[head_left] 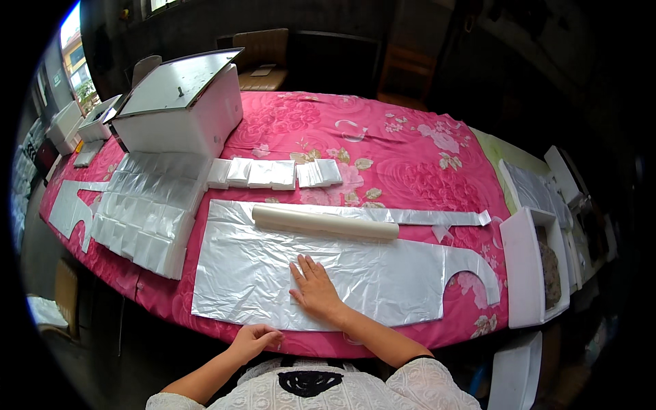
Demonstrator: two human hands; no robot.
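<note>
A translucent white plastic apron (383, 273) lies spread on the table, its neck loop toward the right; whether it is one sheet or a stack I cannot tell. My right hand (314, 287) rests flat on it, fingers stretched out. Just past that hand, a pale cream tube or roll (324, 223) lies across the apron's far part. My left hand (256, 339) is at the table's near edge, beside the apron's lower border. Its fingers are curled together, and what they hold, if anything, is too small to make out.
Folded plastic packets (140, 215) are piled at the left, with a row of more packets (263, 173) behind the apron. A white foam box (184, 126) with a board on top stands back left. Another foam box (519, 273) sits right. A pink floral cloth (287, 123) covers the table.
</note>
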